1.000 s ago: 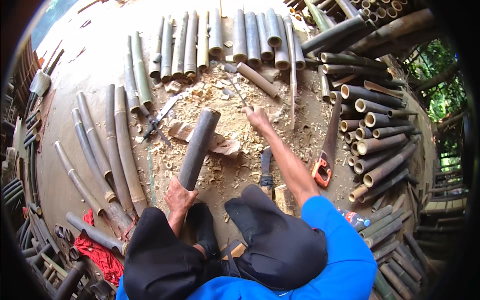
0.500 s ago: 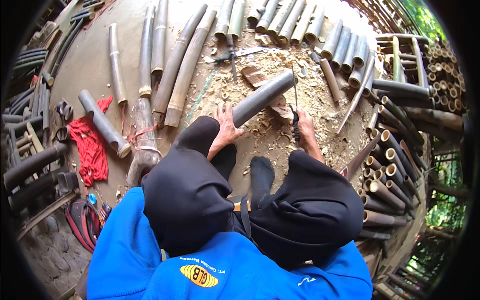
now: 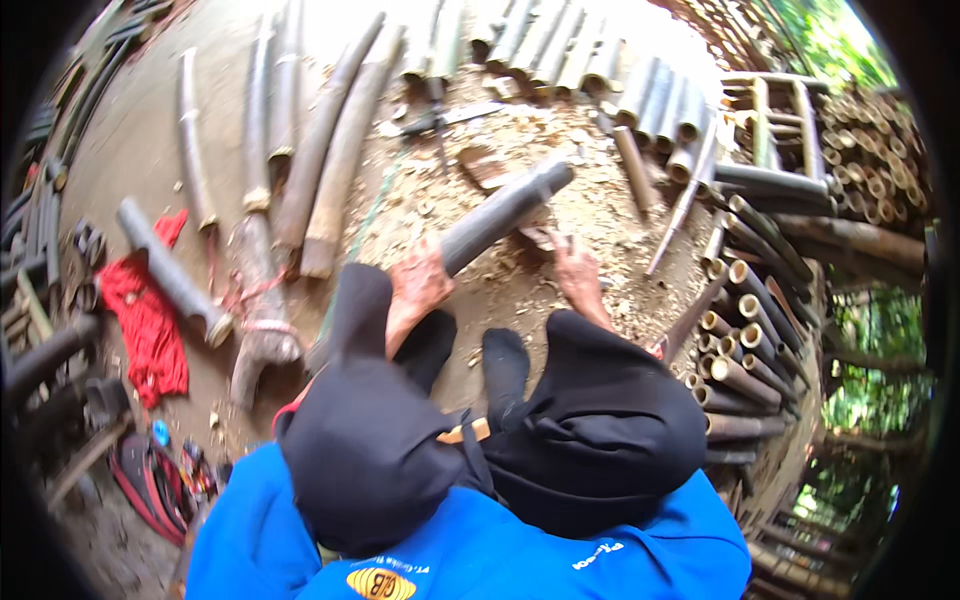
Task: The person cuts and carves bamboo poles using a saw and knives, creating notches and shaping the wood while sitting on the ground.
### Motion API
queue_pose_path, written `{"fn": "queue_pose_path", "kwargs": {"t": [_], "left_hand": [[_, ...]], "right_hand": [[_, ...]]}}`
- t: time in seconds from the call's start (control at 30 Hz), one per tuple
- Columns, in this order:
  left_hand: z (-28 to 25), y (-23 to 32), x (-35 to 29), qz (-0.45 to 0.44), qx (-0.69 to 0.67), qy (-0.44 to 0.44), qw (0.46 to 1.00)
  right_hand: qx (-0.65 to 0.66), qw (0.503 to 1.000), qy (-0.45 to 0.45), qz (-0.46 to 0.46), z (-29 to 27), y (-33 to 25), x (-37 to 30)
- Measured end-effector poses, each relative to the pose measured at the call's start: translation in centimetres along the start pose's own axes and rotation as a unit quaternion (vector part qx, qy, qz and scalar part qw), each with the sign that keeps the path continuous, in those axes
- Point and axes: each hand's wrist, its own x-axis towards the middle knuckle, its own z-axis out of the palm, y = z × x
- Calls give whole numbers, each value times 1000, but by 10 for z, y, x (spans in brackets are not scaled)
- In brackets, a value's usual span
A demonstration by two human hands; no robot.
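A dark grey bamboo tube point(image 3: 508, 213) slants up and to the right over the wood chips. My left hand point(image 3: 420, 282) grips its near, lower end, fingers around the side. Under its far half sits a pale wooden block point(image 3: 532, 240), partly hidden by the tube. My right hand point(image 3: 577, 272) is beside that block, right of the tube, its fingers pointing away from me. Blur hides whether those fingers hold anything; no upright knife blade shows there now.
Chips point(image 3: 625, 270) litter the ground. A cutting tool point(image 3: 440, 120) lies beyond the tube. Bamboo lengths point(image 3: 345, 150) lie at the far left, more stacked bamboo point(image 3: 745, 350) at right. Red cloth point(image 3: 145, 330) and a forked log point(image 3: 265, 330) lie left. My knees flank the work area.
The view has shifted, moving the scene slightly left. The knife blade that stood upright in my right hand no longer shows. My left hand stays at the tube's near end.
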Motion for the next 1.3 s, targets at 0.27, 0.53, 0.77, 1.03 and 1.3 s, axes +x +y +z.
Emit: {"fn": "queue_pose_path", "kwargs": {"t": [0.27, 0.53, 0.77, 1.03, 1.3], "left_hand": [[5, 21, 7, 12, 20, -40, 999], [1, 33, 13, 19, 28, -8, 999], [-10, 23, 37, 30, 17, -68, 997], [-33, 50, 104, 36, 14, -70, 997], [-27, 49, 101, 41, -1, -66, 997]], "right_hand": [[-150, 971, 42, -182, -67, 36, 56], [-34, 997, -53, -51, -65, 26, 71], [102, 994, 31, -35, -65, 21, 31], [401, 901, 31, 161, -15, 76, 20], [365, 924, 51, 106, 51, 95, 37]]}}
